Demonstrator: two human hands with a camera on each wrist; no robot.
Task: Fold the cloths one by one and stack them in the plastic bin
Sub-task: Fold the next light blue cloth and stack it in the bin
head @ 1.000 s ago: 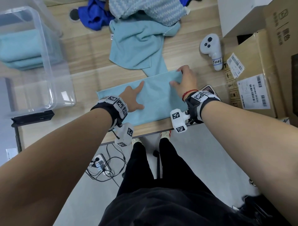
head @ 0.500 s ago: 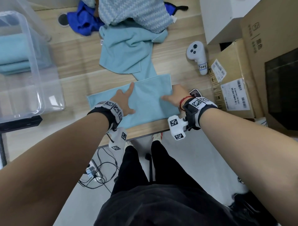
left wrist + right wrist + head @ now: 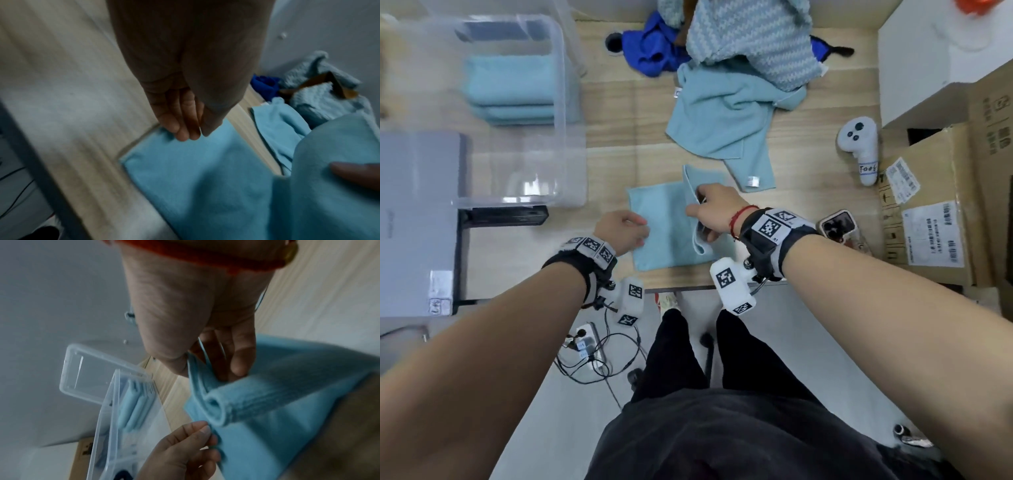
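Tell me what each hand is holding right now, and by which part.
Both hold the light blue cloth. The right hand pinches its right edge, lifted and folding leftward; the left hand grips its left edge, low against the table.

Bare wooden tabletop (image 3: pixel 616 137) lies open between the clear plastic bin (image 3: pixel 571 113) on the left and the heap of loose light-blue and dark-blue cloths (image 3: pixel 722 109) at the back. On the right, a white handheld controller (image 3: pixel 859 147), a phone (image 3: pixel 839 226) and brown cardboard boxes (image 3: pixel 935 212) crowd the edge.
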